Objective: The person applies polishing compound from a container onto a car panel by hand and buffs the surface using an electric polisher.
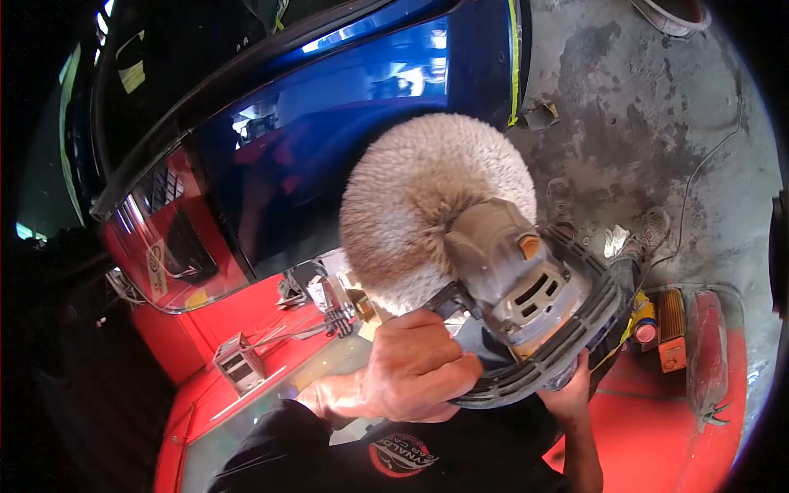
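My left hand (pixel 423 361) is closed around the dark loop handle of a polisher (pixel 526 287). Behind the machine body my right hand (pixel 571 390) grips its rear part; most of its fingers are hidden. The polisher carries a large fluffy wool pad (pixel 436 189), tan with a browner middle. Just beyond the pad is a glossy blue car panel (pixel 329 131) with reflections in it. Whether pad and panel touch, I cannot tell.
Yellow masking tape (pixel 515 62) edges the panel. Right of it lies a stained concrete floor (pixel 600 140) with a thin cord (pixel 689 185). An orange block-like item (pixel 671 329), a bottle (pixel 645 324) and a plastic-wrapped red item (pixel 707 345) lie at lower right. A grey box (pixel 240 363) sits left.
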Demonstrator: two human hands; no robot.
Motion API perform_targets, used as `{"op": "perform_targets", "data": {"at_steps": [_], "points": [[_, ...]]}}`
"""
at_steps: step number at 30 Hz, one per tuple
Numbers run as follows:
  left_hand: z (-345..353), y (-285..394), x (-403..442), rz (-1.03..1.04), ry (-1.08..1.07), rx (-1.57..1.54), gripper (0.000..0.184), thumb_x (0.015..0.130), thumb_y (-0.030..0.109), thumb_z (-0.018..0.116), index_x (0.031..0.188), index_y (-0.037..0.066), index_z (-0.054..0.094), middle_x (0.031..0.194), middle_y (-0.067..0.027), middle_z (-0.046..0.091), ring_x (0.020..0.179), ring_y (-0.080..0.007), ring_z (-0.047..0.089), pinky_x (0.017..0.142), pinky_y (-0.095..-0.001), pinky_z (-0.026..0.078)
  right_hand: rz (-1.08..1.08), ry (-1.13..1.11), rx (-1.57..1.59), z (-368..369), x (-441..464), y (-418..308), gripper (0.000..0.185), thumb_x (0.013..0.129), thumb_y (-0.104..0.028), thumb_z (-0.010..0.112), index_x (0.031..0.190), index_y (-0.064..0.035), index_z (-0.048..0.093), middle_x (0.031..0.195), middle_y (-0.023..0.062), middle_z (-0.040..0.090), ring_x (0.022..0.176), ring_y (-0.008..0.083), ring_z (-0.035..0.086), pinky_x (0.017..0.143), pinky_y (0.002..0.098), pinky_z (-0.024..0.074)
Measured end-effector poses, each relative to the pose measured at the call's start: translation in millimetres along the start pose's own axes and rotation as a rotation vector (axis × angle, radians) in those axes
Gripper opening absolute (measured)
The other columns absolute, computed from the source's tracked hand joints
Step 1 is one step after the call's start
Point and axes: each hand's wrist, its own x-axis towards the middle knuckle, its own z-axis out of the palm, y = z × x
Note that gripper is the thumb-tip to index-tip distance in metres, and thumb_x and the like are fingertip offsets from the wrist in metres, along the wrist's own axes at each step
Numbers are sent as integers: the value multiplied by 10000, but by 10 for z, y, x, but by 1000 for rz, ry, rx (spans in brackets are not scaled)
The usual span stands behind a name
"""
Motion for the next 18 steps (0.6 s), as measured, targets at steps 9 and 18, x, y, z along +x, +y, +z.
{"op": "perform_targets", "data": {"at_steps": [9,18], "points": [[13,144,-23,-133,-16,139,215,686,-26,780,826,12,621,584,-67,530,503,-264,548,590,-412,504,48,-131,54,47,129,23,913,651,-72,902,1425,-33,418,1272,150,654,1182,227,635,1027,383,482],[-162,114,40,-221,18,206,427,433,110,745,841,38,643,648,-63,534,552,-285,550,573,-401,455,-36,-186,-4,174,118,-53,988,681,-182,916,1485,-36,360,1206,220,689,1132,322,685,947,403,540]]}}
